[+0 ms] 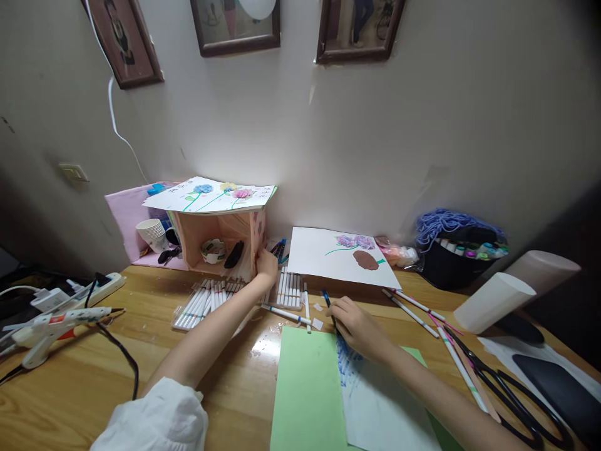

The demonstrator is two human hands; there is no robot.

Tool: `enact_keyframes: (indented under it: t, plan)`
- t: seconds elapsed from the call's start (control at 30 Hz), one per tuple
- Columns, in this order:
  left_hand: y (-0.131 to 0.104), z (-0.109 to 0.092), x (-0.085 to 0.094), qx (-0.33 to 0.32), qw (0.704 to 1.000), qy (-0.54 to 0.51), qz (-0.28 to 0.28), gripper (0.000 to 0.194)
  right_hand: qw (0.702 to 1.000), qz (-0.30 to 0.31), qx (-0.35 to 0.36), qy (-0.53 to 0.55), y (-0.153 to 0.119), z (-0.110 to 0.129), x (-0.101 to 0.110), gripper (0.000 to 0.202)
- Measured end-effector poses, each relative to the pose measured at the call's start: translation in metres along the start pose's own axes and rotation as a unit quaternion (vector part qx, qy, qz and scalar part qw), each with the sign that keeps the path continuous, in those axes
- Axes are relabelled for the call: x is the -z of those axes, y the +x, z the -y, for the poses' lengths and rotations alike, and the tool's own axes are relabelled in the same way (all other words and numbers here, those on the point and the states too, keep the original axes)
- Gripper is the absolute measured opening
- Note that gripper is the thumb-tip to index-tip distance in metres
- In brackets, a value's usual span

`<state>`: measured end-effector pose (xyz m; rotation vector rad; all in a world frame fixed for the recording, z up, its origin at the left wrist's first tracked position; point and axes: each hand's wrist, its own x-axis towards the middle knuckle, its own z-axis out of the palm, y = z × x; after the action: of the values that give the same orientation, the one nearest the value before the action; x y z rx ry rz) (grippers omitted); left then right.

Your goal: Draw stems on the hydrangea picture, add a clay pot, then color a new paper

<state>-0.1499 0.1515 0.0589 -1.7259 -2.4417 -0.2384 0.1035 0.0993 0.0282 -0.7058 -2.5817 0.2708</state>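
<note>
My left hand (267, 264) reaches to the right edge of the peach-coloured box (259, 235), beside several dark blue pens (281, 249); its fingertips are hidden, so I cannot tell whether they hold anything. My right hand (350, 319) is closed around a dark pen (326, 298) with a blue end pointing up and away. Under that hand lies a white sheet (375, 401) with blue strokes, on top of a green sheet (305, 382). White markers (197, 307) fill clear trays below my left forearm, and loose white markers (286, 313) lie between my hands.
Behind my right hand is a flower drawing (319, 250). To the right are black scissors (507, 382), a white cylinder (493, 304) and a black marker pouch (436, 269) topped with blue yarn. A glue gun (51, 326) and power strip (107, 288) sit at left.
</note>
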Motion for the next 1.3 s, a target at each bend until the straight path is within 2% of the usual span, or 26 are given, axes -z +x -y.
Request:
enact_keyframes:
  t: [0.13,0.2,0.23,0.3,0.37,0.43,0.5,0.57,0.67,0.73,0.8,0.83,0.87,0.9,0.93,0.97,1.0,1.07,1.1,1.13,1.2,1.3]
  plan:
    - [-0.037,0.006,0.025,0.017,0.999,-0.018,-0.044,0.03,0.996,0.013,-0.013,0.085,-0.009,0.02,0.01,0.025]
    - [-0.063,0.014,0.042,-0.003,0.997,-0.036,-0.068,0.02,0.985,0.026,-0.042,0.164,-0.012,0.032,0.015,0.023]
    - [-0.077,0.017,0.05,-0.023,0.996,-0.047,-0.074,0.022,0.972,0.036,-0.071,0.222,-0.013,0.038,0.017,0.021]
    - [-0.103,0.022,0.063,-0.081,0.991,-0.075,-0.069,0.024,0.916,0.052,-0.141,0.372,-0.011,0.049,0.02,0.023]
    - [-0.125,0.021,0.067,-0.148,0.982,-0.107,-0.046,0.023,0.827,0.042,-0.209,0.52,-0.004,0.056,0.021,0.04]
    - [-0.141,0.014,0.063,-0.227,0.963,-0.141,-0.015,0.023,0.75,0.003,-0.262,0.608,0.003,0.06,0.02,0.049]
    - [-0.151,0.004,0.053,-0.315,0.933,-0.174,0.018,0.024,0.71,-0.021,-0.294,0.64,0.006,0.061,0.018,0.042]
    - [-0.16,-0.009,0.043,-0.379,0.902,-0.201,0.054,0.024,0.702,-0.029,-0.309,0.641,0.001,0.059,0.018,0.038]
    - [-0.175,-0.027,0.036,-0.389,0.867,-0.27,0.157,0.023,0.727,0.01,-0.298,0.618,-0.023,0.057,0.025,0.03]
    - [-0.184,-0.037,0.04,-0.373,0.81,-0.357,0.279,0.025,0.753,0.061,-0.269,0.597,-0.048,0.055,0.037,0.03]
    - [-0.193,-0.043,0.046,-0.355,0.706,-0.452,0.414,0.032,0.776,0.087,-0.247,0.573,-0.074,0.05,0.051,0.038]
    - [-0.196,-0.043,0.048,-0.342,0.642,-0.494,0.476,0.036,0.789,0.057,-0.25,0.558,-0.087,0.045,0.058,0.037]
    - [-0.198,-0.042,0.05,-0.327,0.579,-0.531,0.525,0.038,0.8,0.0,-0.257,0.542,-0.099,0.038,0.065,0.034]
    - [-0.2,-0.04,0.051,-0.31,0.528,-0.559,0.559,0.04,0.805,-0.099,-0.272,0.518,-0.11,0.031,0.071,0.028]
    - [-0.202,-0.037,0.05,-0.294,0.5,-0.58,0.572,0.04,0.798,-0.204,-0.286,0.49,-0.119,0.023,0.075,0.024]
    - [-0.203,-0.033,0.048,-0.29,0.507,-0.591,0.556,0.039,0.786,-0.277,-0.293,0.468,-0.127,0.017,0.076,0.022]
    - [-0.205,-0.029,0.043,-0.3,0.548,-0.578,0.524,0.038,0.78,-0.297,-0.305,0.459,-0.131,0.012,0.074,0.02]
    - [-0.209,-0.023,0.03,-0.363,0.648,-0.517,0.425,0.034,0.803,-0.208,-0.331,0.45,-0.134,0.009,0.062,0.021]
    - [-0.211,-0.021,0.022,-0.41,0.682,-0.478,0.371,0.03,0.82,-0.155,-0.33,0.441,-0.133,0.011,0.053,0.02]
    - [-0.213,-0.02,0.014,-0.459,0.703,-0.44,0.319,0.026,0.836,-0.115,-0.321,0.431,-0.131,0.015,0.043,0.016]
    - [-0.216,-0.02,-0.001,-0.541,0.714,-0.375,0.237,0.022,0.855,-0.052,-0.303,0.417,-0.124,0.027,0.026,0.011]
    - [-0.218,-0.022,-0.012,-0.597,0.718,-0.313,0.174,0.021,0.872,-0.002,-0.295,0.39,-0.117,0.04,0.011,0.01]
